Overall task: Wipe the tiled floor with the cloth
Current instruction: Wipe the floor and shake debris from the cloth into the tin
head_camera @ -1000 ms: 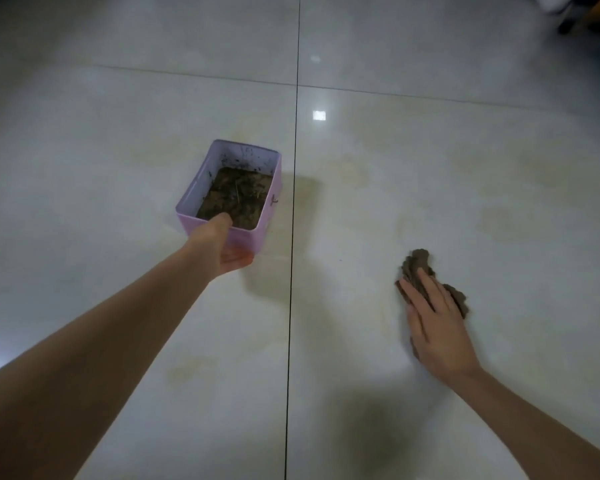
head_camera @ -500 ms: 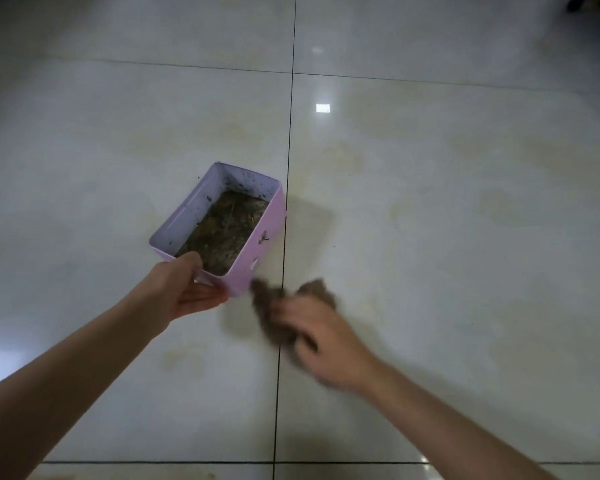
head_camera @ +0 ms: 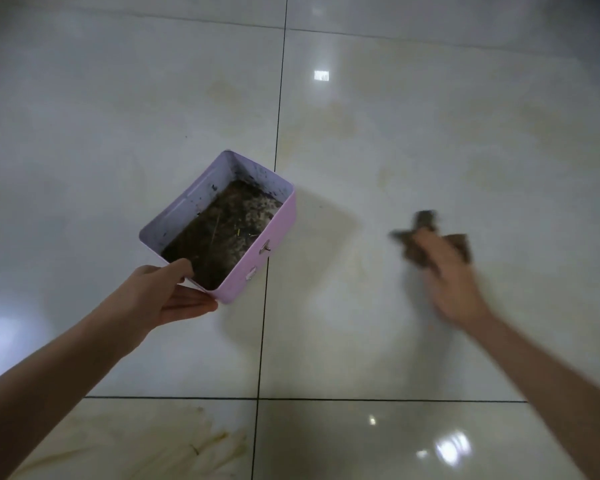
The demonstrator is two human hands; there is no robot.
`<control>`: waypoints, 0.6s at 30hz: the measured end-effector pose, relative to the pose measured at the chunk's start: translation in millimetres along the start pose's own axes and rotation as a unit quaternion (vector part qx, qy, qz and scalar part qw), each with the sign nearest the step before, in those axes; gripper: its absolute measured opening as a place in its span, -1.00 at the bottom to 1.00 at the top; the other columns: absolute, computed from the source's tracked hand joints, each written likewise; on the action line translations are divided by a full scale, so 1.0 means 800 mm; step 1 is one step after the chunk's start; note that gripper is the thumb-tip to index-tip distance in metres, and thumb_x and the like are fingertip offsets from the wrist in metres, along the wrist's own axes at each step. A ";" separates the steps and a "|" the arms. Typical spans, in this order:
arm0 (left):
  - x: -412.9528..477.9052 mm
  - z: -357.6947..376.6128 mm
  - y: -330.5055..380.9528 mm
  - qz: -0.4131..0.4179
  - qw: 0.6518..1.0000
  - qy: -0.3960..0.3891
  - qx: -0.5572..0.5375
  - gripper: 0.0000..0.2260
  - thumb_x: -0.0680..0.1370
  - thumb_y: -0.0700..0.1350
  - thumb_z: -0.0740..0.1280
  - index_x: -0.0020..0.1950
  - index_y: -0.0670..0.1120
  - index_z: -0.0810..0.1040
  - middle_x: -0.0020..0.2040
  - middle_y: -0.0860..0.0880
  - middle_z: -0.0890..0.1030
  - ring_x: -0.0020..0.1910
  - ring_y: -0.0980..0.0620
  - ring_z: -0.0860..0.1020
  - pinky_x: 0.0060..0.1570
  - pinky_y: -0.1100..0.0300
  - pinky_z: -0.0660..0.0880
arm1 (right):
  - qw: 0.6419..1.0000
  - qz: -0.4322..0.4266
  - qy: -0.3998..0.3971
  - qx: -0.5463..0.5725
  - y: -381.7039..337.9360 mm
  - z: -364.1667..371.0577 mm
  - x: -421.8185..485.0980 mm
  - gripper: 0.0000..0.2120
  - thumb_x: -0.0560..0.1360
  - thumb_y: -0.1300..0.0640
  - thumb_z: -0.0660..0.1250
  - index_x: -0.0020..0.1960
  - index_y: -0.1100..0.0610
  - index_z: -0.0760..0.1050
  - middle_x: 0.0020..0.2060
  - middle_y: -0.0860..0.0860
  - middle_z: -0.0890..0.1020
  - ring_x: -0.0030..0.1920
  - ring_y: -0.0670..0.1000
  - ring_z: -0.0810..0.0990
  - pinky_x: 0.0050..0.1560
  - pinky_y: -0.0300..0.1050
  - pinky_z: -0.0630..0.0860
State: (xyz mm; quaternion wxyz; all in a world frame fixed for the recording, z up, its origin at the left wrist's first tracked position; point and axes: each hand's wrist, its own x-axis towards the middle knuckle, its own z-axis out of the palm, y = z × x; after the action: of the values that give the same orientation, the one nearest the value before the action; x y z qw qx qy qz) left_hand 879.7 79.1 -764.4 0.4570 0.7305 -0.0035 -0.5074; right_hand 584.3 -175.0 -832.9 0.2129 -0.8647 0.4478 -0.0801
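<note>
A pink box (head_camera: 278, 233) of dark dirt is gripped at its near corner by the left hand (head_camera: 163, 299), thumb over the rim, fingers beneath. Right of the box, a brown cloth (head_camera: 459, 242) is covered on the tiled floor (head_camera: 430, 116) by the blurred right hand (head_camera: 454, 289); whether its fingers lie flat or curled cannot be told.

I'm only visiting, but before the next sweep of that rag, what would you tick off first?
1. The right hand on the cloth: ok, it lies on it.
2. Its grip on the cloth: cannot tell, motion blur.
3. The pink box secure: ok, the left hand grips its near corner, thumb over the rim.
4. The cloth apart from the pink box: ok, it lies right of the grout line.
5. The floor clean: not ok, yellowish streaks on the near-left tile.
</note>
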 end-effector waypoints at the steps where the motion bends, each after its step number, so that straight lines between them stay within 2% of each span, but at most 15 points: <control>1: -0.002 -0.001 -0.003 0.006 1.000 -0.004 0.002 -0.81 0.60 -0.20 0.21 0.06 -0.30 0.54 -0.14 -0.32 0.67 -0.15 -0.18 0.69 -0.30 0.17 0.62 | 0.998 -0.052 0.024 -0.004 -0.018 0.023 -0.034 -0.75 0.59 0.29 0.23 0.21 0.23 0.58 0.11 0.21 0.64 0.05 -0.12 0.59 0.10 -0.27 0.45; 2: -0.004 0.000 -0.006 0.010 1.000 -0.006 0.006 -0.80 0.61 -0.19 0.21 0.07 -0.30 0.54 -0.14 -0.31 0.67 -0.14 -0.18 0.69 -0.28 0.17 0.63 | 0.993 -0.102 0.021 0.050 -0.043 0.040 -0.075 -0.76 0.62 0.19 0.21 0.17 0.18 0.61 0.08 0.18 0.66 0.04 -0.05 0.61 0.11 -0.18 0.45; 3: -0.006 0.002 -0.011 0.014 1.000 -0.009 0.009 -0.79 0.61 -0.18 0.21 0.08 -0.30 0.54 -0.13 -0.31 0.67 -0.13 -0.18 0.69 -0.25 0.16 0.63 | 0.985 -0.156 -0.020 0.069 -0.063 0.048 -0.116 -0.72 0.64 0.12 0.17 0.19 0.16 0.61 0.15 0.15 0.64 0.14 0.01 0.59 0.21 -0.08 0.43; 5: -0.012 0.005 -0.018 0.016 1.000 -0.014 0.009 -0.77 0.61 -0.18 0.20 0.08 -0.32 0.54 -0.13 -0.31 0.67 -0.12 -0.18 0.69 -0.23 0.16 0.64 | 0.952 -0.269 -0.109 0.101 -0.082 0.054 -0.172 -0.67 0.61 0.16 0.16 0.31 0.18 0.53 0.34 0.06 0.52 0.37 0.02 0.45 0.42 -0.05 0.29; 6: -0.016 0.006 -0.022 0.014 1.000 -0.017 0.009 -0.77 0.61 -0.18 0.20 0.07 -0.33 0.54 -0.13 -0.31 0.67 -0.12 -0.17 0.69 -0.24 0.16 0.63 | 0.930 -0.317 -0.164 0.091 -0.079 0.044 -0.183 -0.65 0.59 0.19 0.17 0.34 0.19 0.50 0.36 0.06 0.50 0.40 0.03 0.41 0.44 -0.06 0.27; 7: -0.018 0.009 -0.026 0.012 1.000 -0.022 0.008 -0.76 0.61 -0.18 0.20 0.07 -0.33 0.54 -0.13 -0.31 0.67 -0.12 -0.17 0.69 -0.24 0.17 0.63 | 0.925 -0.321 -0.177 0.100 -0.069 0.036 -0.178 -0.66 0.61 0.17 0.16 0.35 0.20 0.49 0.32 0.12 0.53 0.36 0.07 0.46 0.39 -0.05 0.34; 9: -0.023 0.013 -0.033 0.007 0.999 -0.032 0.010 -0.77 0.61 -0.18 0.21 0.06 -0.34 0.54 -0.13 -0.32 0.67 -0.13 -0.17 0.69 -0.26 0.18 0.63 | 0.955 -0.250 -0.132 0.092 -0.038 -0.001 -0.143 -0.66 0.65 0.13 0.14 0.33 0.26 0.50 0.10 0.34 0.61 0.10 0.24 0.61 0.15 0.00 0.53; 10: -0.025 0.015 -0.036 0.005 0.999 -0.036 0.018 -0.77 0.61 -0.18 0.21 0.08 -0.34 0.54 -0.13 -0.31 0.67 -0.13 -0.17 0.69 -0.24 0.17 0.63 | 0.973 -0.194 -0.102 0.077 -0.014 -0.025 -0.121 -0.67 0.61 0.23 0.17 0.31 0.33 0.49 0.05 0.38 0.60 0.04 0.30 0.61 0.14 0.01 0.53; 12: -0.028 0.018 -0.042 -0.001 0.999 -0.035 0.041 -0.76 0.61 -0.20 0.22 0.11 -0.36 0.53 -0.11 -0.31 0.67 -0.11 -0.18 0.69 -0.14 0.13 0.63 | 0.997 0.003 -0.050 0.056 0.045 -0.056 -0.080 -0.61 0.49 0.44 0.17 0.30 0.42 0.43 0.22 0.36 0.51 0.22 0.37 0.50 0.37 -0.06 0.30; 14: -0.032 0.023 -0.046 -0.008 0.998 -0.033 0.051 -0.76 0.60 -0.22 0.22 0.12 -0.38 0.52 -0.11 -0.32 0.67 -0.11 -0.19 0.68 -0.11 0.11 0.62 | 0.992 0.119 0.002 0.038 0.076 -0.073 -0.064 -0.54 0.49 0.50 0.17 0.39 0.37 0.36 0.38 0.29 0.39 0.39 0.31 0.35 0.46 -0.05 0.16; 16: -0.038 0.029 -0.048 -0.015 0.998 -0.037 0.056 -0.77 0.59 -0.24 0.22 0.09 -0.40 0.53 -0.13 -0.33 0.66 -0.14 -0.19 0.69 -0.17 0.15 0.63 | 0.993 0.111 0.030 0.040 0.056 -0.045 -0.082 -0.52 0.51 0.48 0.16 0.41 0.32 0.36 0.40 0.24 0.39 0.41 0.24 0.34 0.45 -0.04 0.19; 18: -0.043 0.035 -0.048 -0.021 0.997 -0.037 0.064 -0.78 0.59 -0.25 0.22 0.07 -0.41 0.53 -0.16 -0.34 0.66 -0.17 -0.19 0.69 -0.25 0.19 0.64 | 0.998 0.038 0.028 0.049 0.001 0.006 -0.127 -0.56 0.53 0.37 0.12 0.40 0.24 0.38 0.36 0.16 0.42 0.38 0.16 0.37 0.37 -0.17 0.23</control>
State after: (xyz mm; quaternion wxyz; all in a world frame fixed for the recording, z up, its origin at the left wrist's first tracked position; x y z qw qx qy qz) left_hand 824.1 99.0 -766.4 0.3982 0.7387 -0.0380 -0.5425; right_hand 525.6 -92.2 -832.0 0.2448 -0.8330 0.4819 -0.1182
